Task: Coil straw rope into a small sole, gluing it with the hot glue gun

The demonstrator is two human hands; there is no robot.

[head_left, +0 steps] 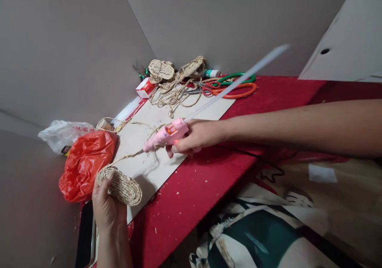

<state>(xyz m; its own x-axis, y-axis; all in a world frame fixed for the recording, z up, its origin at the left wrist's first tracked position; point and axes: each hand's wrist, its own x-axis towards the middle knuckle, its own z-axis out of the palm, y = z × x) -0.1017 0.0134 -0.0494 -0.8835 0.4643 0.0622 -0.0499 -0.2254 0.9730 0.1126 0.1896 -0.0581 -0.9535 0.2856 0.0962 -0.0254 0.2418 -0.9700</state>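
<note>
Left hand [106,205] closed on braided oval [125,187], right hand [201,134] around pink glue gun [163,136].

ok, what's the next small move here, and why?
Probably bring the pink glue gun closer to where the loose cord leaves the coiled oval: the left hand holds the oval, the right hand grips the gun, and its nozzle points that way but sits apart from the oval's edge.

Coiled oval [127,188]: tan, braided, tilted, strand [127,157] attached | Glue gun [171,134]: pink, translucent stick [247,76] protruding rearward, nozzle [140,152] at strand
</note>
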